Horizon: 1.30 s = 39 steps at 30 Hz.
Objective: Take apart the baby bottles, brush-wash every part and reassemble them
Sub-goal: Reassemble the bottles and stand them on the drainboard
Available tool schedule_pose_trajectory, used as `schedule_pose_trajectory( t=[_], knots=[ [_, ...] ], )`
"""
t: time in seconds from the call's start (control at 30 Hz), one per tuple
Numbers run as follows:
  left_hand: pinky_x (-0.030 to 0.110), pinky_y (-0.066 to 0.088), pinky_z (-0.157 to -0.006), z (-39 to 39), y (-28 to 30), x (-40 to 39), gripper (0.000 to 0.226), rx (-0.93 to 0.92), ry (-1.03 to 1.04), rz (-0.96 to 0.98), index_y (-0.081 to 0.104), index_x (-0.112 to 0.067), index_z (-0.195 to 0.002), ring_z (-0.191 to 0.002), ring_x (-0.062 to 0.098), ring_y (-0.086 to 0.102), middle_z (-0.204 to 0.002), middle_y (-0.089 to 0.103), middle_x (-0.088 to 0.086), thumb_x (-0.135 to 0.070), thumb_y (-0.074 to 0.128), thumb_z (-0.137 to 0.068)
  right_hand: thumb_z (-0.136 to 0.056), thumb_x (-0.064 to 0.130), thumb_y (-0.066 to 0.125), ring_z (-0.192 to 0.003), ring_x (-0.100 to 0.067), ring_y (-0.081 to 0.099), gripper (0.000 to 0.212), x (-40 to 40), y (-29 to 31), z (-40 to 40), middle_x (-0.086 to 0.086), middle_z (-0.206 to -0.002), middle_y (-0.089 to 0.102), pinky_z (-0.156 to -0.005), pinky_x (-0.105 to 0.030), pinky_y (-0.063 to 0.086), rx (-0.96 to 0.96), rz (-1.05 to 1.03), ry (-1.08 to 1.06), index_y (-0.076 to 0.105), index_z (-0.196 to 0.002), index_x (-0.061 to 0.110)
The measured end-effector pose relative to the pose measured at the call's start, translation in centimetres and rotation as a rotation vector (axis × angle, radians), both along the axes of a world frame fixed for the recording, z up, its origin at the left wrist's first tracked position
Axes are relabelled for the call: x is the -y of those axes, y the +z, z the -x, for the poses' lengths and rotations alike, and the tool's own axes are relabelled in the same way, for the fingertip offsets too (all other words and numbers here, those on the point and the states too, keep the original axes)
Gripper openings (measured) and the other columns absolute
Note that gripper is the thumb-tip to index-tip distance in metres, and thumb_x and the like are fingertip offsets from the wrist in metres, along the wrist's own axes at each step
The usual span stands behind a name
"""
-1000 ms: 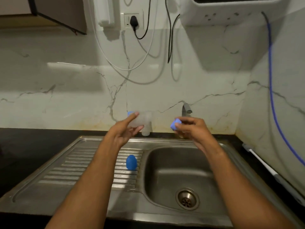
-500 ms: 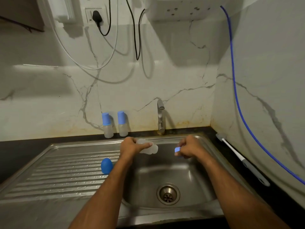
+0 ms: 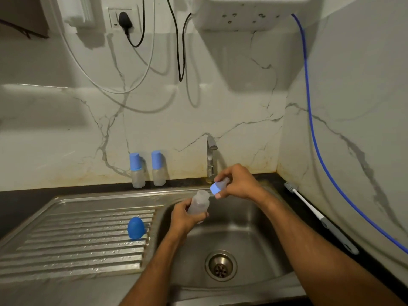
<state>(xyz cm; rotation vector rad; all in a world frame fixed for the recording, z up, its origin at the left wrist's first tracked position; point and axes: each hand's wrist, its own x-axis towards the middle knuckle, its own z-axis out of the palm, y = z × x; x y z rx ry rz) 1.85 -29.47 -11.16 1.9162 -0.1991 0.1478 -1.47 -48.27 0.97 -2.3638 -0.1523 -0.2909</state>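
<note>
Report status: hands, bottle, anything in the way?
Left hand grips open bottle body over sink. Right hand holds blue collar with teat. Nothing between them.

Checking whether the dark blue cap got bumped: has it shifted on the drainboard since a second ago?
No. The dark blue cap sits on the same ridges near the drainboard's basin-side edge.

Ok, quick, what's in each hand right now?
Left hand: holds the clear bottle body over the sink.
Right hand: holds the blue collar with teat.
</note>
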Motion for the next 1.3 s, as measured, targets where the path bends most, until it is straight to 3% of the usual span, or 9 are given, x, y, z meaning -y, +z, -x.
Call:
schedule_pose_trajectory(
  t=[0.13, 0.3, 0.57, 0.73, 0.9, 1.03, 1.17, 1.23, 1.3],
  knots=[
    [0.031, 0.061, -0.080, -0.5, -1.4, 0.4, 0.051, 0.027, 0.017, 0.020, 0.070, -0.019, -0.114, -0.096, 0.013, 0.069, -0.104, 0.073, -0.002, -0.018, 0.092, -0.068, -0.070, 0.014, 0.092, -0.098, -0.010, 0.063, 0.045, -1.5, -0.1, -1.0, 0.004, -0.105, 0.069, -0.077, -0.016, 0.050, -0.013, 0.157, 0.089, 0.075, -0.112, 0.013],
    [0.020, 0.057, -0.077, -0.1, -1.7, 1.1, 0.050, 0.073, -0.046, 0.064, 0.068, -0.025, -0.113, -0.095, 0.007, 0.068, -0.102, 0.071, -0.010, -0.016, 0.091, -0.069, -0.072, 0.013, 0.091, -0.103, -0.014, 0.065, 0.045, -2.6, -1.0, -1.9, -0.001, -0.111, 0.071, -0.090, -0.027, 0.057, -0.023, 0.251, 0.119, 0.074, -0.113, 0.011],
    [0.020, 0.057, -0.075, -0.6, -2.3, 0.3, 0.052, 0.065, -0.025, 0.154, 0.067, -0.027, -0.114, -0.097, 0.007, 0.068, -0.105, 0.071, -0.010, -0.015, 0.090, -0.069, -0.065, 0.014, 0.088, -0.079, -0.011, 0.069, 0.024, -4.8, -0.6, -3.7, 0.005, -0.082, 0.072, -0.065, -0.021, 0.055, -0.048, 0.334, 0.115, 0.079, -0.087, 0.016],
    [0.021, 0.053, -0.082, -0.7, -2.5, 0.4, 0.053, 0.081, -0.016, 0.183, 0.064, -0.028, -0.118, -0.101, 0.006, 0.066, -0.109, 0.069, -0.010, -0.014, 0.088, -0.072, -0.077, 0.035, 0.088, -0.064, -0.020, 0.074, 0.033, -5.3, -1.1, -3.5, -0.008, -0.075, 0.073, -0.064, -0.036, 0.065, -0.068, 0.234, 0.010, 0.069, -0.083, 0.008],
    [0.024, 0.056, -0.085, -1.0, -2.5, 0.5, 0.055, 0.065, -0.030, 0.207, 0.066, -0.023, -0.121, -0.103, 0.008, 0.067, -0.112, 0.071, -0.008, -0.014, 0.088, -0.072, -0.078, 0.059, 0.080, -0.054, -0.018, 0.070, 0.049, -5.8, -1.6, -2.3, -0.005, -0.066, 0.069, -0.059, -0.029, 0.063, -0.064, 0.277, -0.089, 0.064, -0.078, 0.012],
    [0.018, 0.053, -0.073, -0.7, -2.1, 0.7, 0.049, 0.042, -0.041, 0.274, 0.063, -0.027, -0.116, -0.101, 0.006, 0.065, -0.109, 0.068, -0.010, -0.014, 0.086, -0.075, -0.070, 0.066, 0.081, -0.074, -0.012, 0.068, 0.057, -5.2, -1.2, -2.9, 0.000, -0.081, 0.071, -0.070, -0.025, 0.059, -0.018, 0.219, -0.028, 0.069, -0.090, 0.014],
    [0.023, 0.059, -0.075, -1.2, -1.6, 0.5, 0.048, 0.041, -0.029, 0.324, 0.066, -0.025, -0.114, -0.098, 0.011, 0.068, -0.107, 0.070, -0.005, -0.014, 0.088, -0.073, -0.071, 0.026, 0.093, -0.116, -0.016, 0.065, 0.072, -4.7, -1.0, -4.1, -0.002, -0.127, 0.068, -0.099, -0.032, 0.056, -0.052, 0.114, 0.162, 0.061, -0.135, 0.013],
    [0.022, 0.059, -0.073, -1.5, -1.7, 0.4, 0.047, 0.041, -0.023, 0.333, 0.066, -0.023, -0.114, -0.097, 0.011, 0.069, -0.106, 0.071, -0.005, -0.012, 0.087, -0.073, -0.069, 0.018, 0.094, -0.112, -0.016, 0.066, 0.069, -5.1, -1.9, -4.3, -0.002, -0.123, 0.069, -0.095, -0.030, 0.057, -0.004, 0.134, 0.130, 0.064, -0.131, 0.013],
    [0.023, 0.059, -0.073, -1.5, -1.9, 0.5, 0.046, 0.032, -0.028, 0.334, 0.067, -0.023, -0.114, -0.099, 0.012, 0.069, -0.106, 0.071, -0.004, -0.012, 0.087, -0.073, -0.067, 0.030, 0.095, -0.094, -0.012, 0.068, 0.061, -5.3, -2.8, -4.5, 0.000, -0.103, 0.071, -0.077, -0.021, 0.056, 0.060, 0.125, 0.048, 0.069, -0.119, 0.011]
  ],
)
